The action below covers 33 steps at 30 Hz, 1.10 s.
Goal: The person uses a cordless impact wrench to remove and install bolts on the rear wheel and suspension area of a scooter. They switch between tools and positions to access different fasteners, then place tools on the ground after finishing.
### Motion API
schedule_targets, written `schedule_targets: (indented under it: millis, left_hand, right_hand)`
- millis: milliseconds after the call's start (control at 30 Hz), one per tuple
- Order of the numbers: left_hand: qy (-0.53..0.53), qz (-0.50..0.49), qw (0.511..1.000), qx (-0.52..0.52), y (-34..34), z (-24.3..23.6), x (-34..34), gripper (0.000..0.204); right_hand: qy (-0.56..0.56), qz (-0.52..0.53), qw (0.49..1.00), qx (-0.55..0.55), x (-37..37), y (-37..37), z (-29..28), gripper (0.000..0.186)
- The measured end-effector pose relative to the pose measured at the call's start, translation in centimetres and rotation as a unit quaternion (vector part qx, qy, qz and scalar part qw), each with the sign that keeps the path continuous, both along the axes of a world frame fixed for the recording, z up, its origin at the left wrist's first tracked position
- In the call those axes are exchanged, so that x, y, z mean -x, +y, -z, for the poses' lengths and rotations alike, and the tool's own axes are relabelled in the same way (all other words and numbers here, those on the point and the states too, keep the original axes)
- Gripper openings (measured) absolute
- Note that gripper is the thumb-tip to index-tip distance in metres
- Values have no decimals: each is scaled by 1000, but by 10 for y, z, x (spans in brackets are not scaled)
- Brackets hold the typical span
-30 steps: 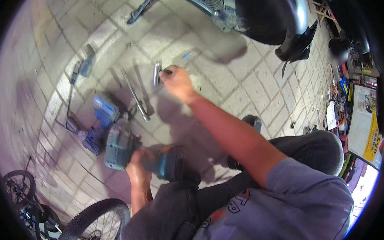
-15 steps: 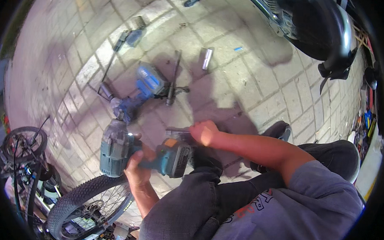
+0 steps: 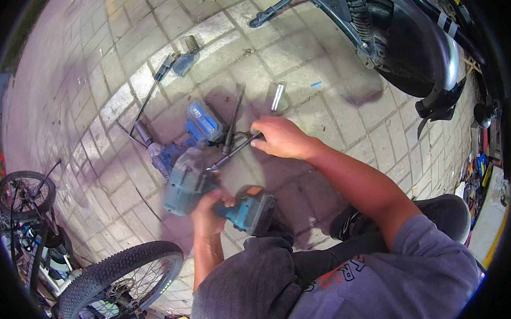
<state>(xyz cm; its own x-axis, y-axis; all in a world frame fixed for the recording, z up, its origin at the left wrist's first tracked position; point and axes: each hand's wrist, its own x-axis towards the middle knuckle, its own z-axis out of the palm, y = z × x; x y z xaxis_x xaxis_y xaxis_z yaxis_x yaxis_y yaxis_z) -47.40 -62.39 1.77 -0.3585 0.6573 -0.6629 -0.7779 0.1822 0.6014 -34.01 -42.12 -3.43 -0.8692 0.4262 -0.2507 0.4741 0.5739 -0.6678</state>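
Note:
My left hand [image 3: 209, 213] is wrapped round the grip of a teal cordless impact wrench [image 3: 183, 187], whose dark battery pack [image 3: 261, 213] points towards my knees. The tool's body is smeared by motion. In my right hand [image 3: 280, 137] is one end of a slim metal extension bar [image 3: 235, 152]; its other end lies at the wrench's front, and I cannot tell whether it is seated there. A second, blue impact wrench [image 3: 162, 157] with a blue battery [image 3: 203, 122] rests on the paving beyond. Beside that battery lies a dark metal rod [image 3: 233, 121].
A shiny socket [image 3: 277, 97] and a small blue piece [image 3: 316, 84] lie on the paving. Farther left are a long-handled tool [image 3: 152, 93] and a spring-ended part [image 3: 184, 61]. A bicycle wheel [image 3: 119, 285] stands lower left; a scooter [image 3: 409, 47] stands upper right.
My right hand has moved up and away from me with the bar, bringing it to the wrench's front. The teal wrench has shifted right in my left hand.

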Motion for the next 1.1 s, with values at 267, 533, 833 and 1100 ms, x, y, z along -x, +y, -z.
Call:
schedule_targets:
  millis: [267, 533, 833, 1100]
  left_hand:
    - [-13, 207, 976, -59, 24, 32, -37, 55]
    - [-7, 353, 917, -185, 61, 16, -49, 64]
    - [414, 321, 850, -62, 36, 11, -12, 27]
    - [779, 269, 538, 174, -6, 74, 136, 61]
  right_hand:
    - [-85, -174, 918, 346, -37, -17, -19, 58]
    - [46, 110, 875, 470, -86, -25, -49, 45]
    - [115, 66, 938, 319, -60, -64, -8, 61]
    - [23, 21, 974, 224, -32, -52, -34, 76]
